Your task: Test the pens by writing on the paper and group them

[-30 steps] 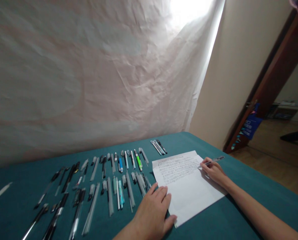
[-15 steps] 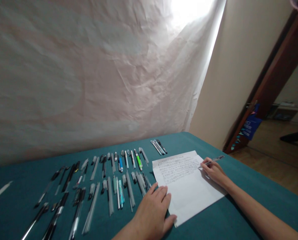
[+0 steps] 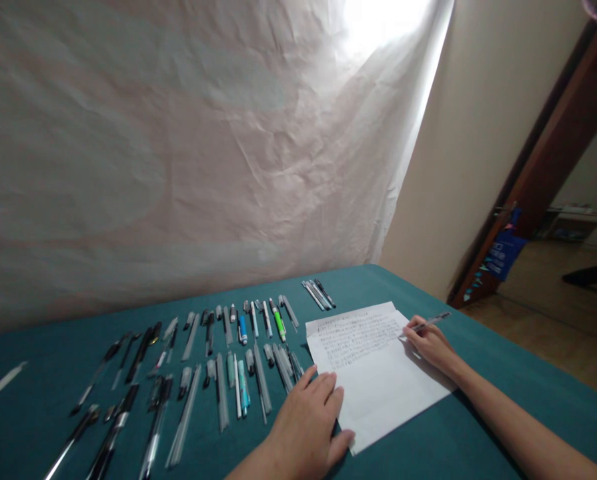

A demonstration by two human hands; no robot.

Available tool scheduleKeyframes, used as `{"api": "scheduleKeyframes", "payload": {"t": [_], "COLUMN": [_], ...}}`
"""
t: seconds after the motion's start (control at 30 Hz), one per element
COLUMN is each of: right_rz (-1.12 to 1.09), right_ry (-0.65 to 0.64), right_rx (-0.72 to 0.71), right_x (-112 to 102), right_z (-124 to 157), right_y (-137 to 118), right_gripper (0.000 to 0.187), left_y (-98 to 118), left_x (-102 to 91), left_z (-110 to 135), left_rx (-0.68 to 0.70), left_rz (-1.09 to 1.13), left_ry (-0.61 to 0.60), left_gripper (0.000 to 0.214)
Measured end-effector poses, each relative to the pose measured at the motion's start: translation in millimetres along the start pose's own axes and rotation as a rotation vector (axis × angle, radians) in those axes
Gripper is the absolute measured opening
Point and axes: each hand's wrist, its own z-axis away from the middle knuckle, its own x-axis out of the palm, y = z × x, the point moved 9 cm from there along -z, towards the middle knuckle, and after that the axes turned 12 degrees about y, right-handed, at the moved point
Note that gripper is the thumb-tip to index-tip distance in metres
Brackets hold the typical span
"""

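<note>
At lower centre of the head view, your left hand [image 3: 305, 427] lies flat, fingers spread, pressing the near left corner of the white handwritten paper sheet [image 3: 378, 370]. Right of centre, your right hand [image 3: 431, 343] pinches a slim clear-barrelled pen [image 3: 428, 323], tip at the sheet's right edge. Left of the sheet, rows of assorted pens [image 3: 218, 363] lie on the teal tablecloth [image 3: 528, 387].
</note>
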Motion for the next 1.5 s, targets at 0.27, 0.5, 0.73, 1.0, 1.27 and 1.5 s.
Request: {"api": "scheduleKeyframes", "payload": {"t": [0.27,0.5,0.73,1.0,1.27,1.5], "right_rz": [-0.03,-0.033,-0.017,-0.02,0.003,0.233], "right_ry": [0.023,0.006,0.026,0.071,-0.06,-0.125], "right_rx": [0.02,0.01,0.006,0.066,-0.368,-1.01], "right_x": [1,2,-1,-6,12,65], "right_z": [0,0,0,0,21,81], "right_y": [6,4,1,6,-84,-224], "right_gripper": [0.02,0.02,0.019,0.029,0.032,0.017], "left_y": [-2,-2,-3,-5,-9,11], "left_x": [2.4,2.2,3.1,6.6,21.1,1.7], "left_z": [1,1,1,3,3,3], "left_rx": [-0.004,0.003,0.0,0.037,0.149,0.284], "left_rz": [-0.001,-0.001,0.005,-0.019,-0.05,-0.145], "left_ry": [0.011,0.014,0.018,0.037,0.211,0.508], "left_gripper": [0.048,0.049,0.048,0.052,0.057,0.035]}}
